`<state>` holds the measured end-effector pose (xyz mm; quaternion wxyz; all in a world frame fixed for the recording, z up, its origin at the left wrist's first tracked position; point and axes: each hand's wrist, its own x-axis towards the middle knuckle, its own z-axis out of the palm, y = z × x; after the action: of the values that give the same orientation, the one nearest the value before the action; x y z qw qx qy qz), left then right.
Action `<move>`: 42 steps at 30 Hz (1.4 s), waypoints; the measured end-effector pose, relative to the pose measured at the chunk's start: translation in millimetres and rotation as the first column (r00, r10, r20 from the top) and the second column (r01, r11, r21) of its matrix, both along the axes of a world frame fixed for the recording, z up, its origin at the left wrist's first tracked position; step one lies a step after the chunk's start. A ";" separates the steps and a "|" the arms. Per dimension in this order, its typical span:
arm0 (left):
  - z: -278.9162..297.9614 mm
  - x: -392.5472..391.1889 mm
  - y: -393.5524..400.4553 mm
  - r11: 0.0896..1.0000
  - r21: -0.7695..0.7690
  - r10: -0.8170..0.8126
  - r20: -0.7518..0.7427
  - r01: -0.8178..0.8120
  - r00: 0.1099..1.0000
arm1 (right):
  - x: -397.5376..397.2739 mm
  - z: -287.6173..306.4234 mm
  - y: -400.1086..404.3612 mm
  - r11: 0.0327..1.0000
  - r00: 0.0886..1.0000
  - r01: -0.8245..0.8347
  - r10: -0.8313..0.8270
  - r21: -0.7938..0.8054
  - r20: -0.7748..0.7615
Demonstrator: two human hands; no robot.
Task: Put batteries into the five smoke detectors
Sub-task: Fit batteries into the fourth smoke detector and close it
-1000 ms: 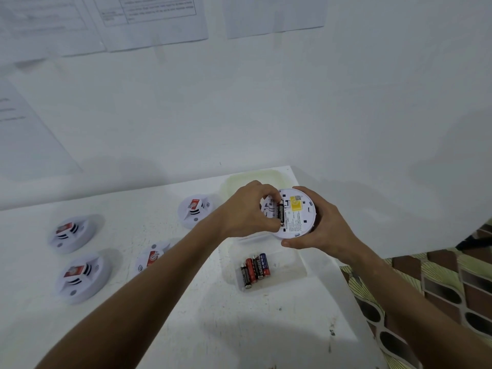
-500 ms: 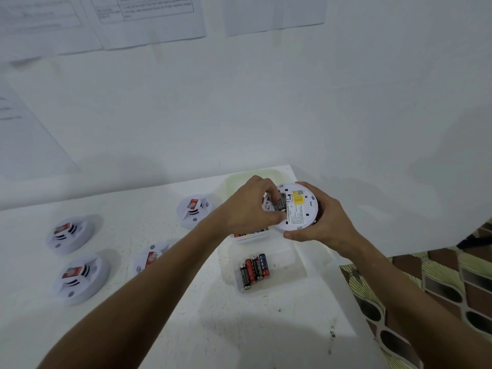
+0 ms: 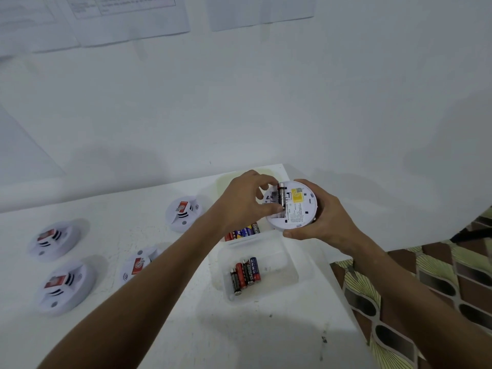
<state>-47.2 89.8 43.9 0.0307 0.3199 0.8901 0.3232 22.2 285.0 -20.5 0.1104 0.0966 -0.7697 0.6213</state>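
Note:
My right hand (image 3: 319, 219) grips a white round smoke detector (image 3: 299, 209) from its right side and holds it back side up above the table. A yellow label shows on its back. My left hand (image 3: 245, 203) pinches a dark battery (image 3: 281, 196) standing in the detector's battery slot, thumb at its lower end, fingers at its top. Several more white detectors lie face up on the table: one (image 3: 183, 213) at the back, one (image 3: 137, 265) partly behind my left forearm, and two (image 3: 54, 239) (image 3: 65, 286) at the left.
A clear plastic tray (image 3: 277, 265) holds several loose batteries (image 3: 245, 274). More batteries (image 3: 243, 231) lie in a second compartment behind it. The table's right edge (image 3: 343, 296) drops to a patterned floor. A white wall with taped papers stands behind.
The detector has tilted slightly. My left fingers have shifted so the battery now shows upright in the slot. Both hands stay in the same place.

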 end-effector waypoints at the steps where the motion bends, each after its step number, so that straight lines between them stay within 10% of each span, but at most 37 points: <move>1: -0.2 -0.9 1.7 1.000 0.014 0.001 0.018 -0.001 1.000 | 0.6 -0.9 1.4 1.000 1.000 0.000 0.000 0.005 0.000; 8: -1.8 -5.6 15.1 0.999 0.024 -0.047 0.050 0.045 0.998 | 2.2 0.2 9.6 0.999 1.000 0.030 -0.030 0.034 0.004; 15: -14.2 -19.4 4.6 0.860 0.421 0.122 0.378 -0.288 0.918 | 14.4 -10.2 25.7 0.998 0.997 0.057 -0.056 -0.018 0.052; 22: -62.8 -29.9 0.3 0.960 -0.162 0.269 0.280 -0.231 0.922 | 36.7 -18.1 28.6 0.998 0.993 0.035 -0.029 -0.044 0.113; 30: -74.7 -27.9 7.3 0.935 -0.321 0.204 0.139 -0.151 0.969 | 58.7 -18.6 18.9 1.000 0.993 -0.008 0.011 -0.029 0.115; 38: -51.4 32.9 -18.5 0.972 -0.172 0.145 -0.101 -0.161 0.984 | 83.6 -21.6 11.9 1.000 0.992 -0.003 0.004 -0.009 0.123; 42: -48.5 56.3 -31.1 0.885 -0.464 0.033 -0.026 -0.042 0.999 | 94.0 -24.9 7.3 1.000 0.991 0.009 -0.010 0.007 0.137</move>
<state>9.1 58.7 -4.5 0.0925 0.2887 0.9478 0.0987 116.1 292.3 -45.4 0.0601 0.0506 -0.7778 0.6235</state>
